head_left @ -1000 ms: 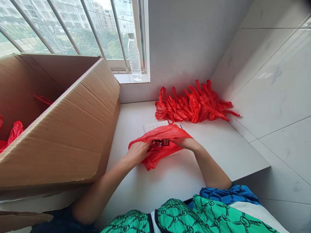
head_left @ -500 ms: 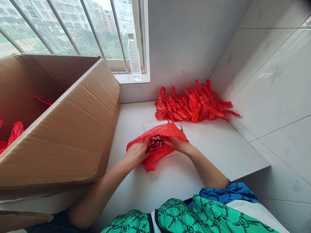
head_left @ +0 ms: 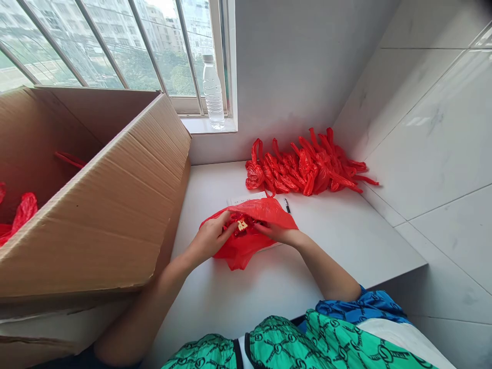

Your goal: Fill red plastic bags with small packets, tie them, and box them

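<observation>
A red plastic bag (head_left: 238, 256) lies on the white tabletop with its mouth spread towards me. Inside it are small dark-red, shiny pieces (head_left: 242, 225), one with a pale gold design; their kind is unclear. My left hand (head_left: 211, 234) is at the left of the mouth, thumb and fingers apart, fingertips among the pieces. From the right, my right hand (head_left: 280, 233) reaches into the mouth with fingers stretched out towards the pieces, and the bag's upper edge drapes over its back. Both hands look open, with some fingertips partly hidden.
A large cardboard box (head_left: 126, 205) with red plastic inside stands at left. Knotted red bags (head_left: 307, 164) are heaped along the back wall. Paper (head_left: 246, 198) and a pen (head_left: 287, 206) lie behind the open bag. A water bottle (head_left: 213, 95) stands on the windowsill.
My left hand has drawn back slightly to the left and up, fingers more spread. A gold design now shows among the pieces where dark patterned ones showed. The right hand shifted little.
</observation>
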`<state>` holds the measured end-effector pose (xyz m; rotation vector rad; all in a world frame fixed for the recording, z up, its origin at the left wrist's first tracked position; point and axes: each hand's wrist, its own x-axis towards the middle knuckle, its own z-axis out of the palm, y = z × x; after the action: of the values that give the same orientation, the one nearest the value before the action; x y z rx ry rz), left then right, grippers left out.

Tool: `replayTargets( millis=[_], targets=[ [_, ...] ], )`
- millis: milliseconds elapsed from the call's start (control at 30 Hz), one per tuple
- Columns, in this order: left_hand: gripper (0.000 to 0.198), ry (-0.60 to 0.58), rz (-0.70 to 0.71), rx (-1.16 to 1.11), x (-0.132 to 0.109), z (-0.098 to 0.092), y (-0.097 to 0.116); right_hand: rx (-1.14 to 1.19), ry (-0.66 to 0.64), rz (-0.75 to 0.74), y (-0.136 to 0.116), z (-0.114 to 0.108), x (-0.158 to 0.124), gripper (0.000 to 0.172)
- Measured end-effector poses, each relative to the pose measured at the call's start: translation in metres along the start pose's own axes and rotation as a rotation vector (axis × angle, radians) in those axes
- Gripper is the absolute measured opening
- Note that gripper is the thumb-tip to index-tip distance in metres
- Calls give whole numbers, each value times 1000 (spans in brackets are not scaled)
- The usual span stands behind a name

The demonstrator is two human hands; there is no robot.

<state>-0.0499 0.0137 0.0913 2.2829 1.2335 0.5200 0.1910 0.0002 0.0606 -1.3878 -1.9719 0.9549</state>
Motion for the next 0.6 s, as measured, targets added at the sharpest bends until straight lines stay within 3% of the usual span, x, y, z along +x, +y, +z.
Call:
replayTargets(
  millis=[133, 267, 467, 600],
  targets=[
    [35, -55, 8, -361, -2, -2, 9, 380, -190, -79, -17, -12, -6, 46],
    [46, -90, 14, -488, -1, -1, 11, 572, -161, 4, -16, -10, -3, 34],
    [41, -23, -27, -505, 0, 3, 5, 495, -42, 126, -1, -1, 2, 36],
    [28, 58, -29, -188, 2, 7, -5, 300, 95, 233, 7, -1, 3, 40]
  ],
)
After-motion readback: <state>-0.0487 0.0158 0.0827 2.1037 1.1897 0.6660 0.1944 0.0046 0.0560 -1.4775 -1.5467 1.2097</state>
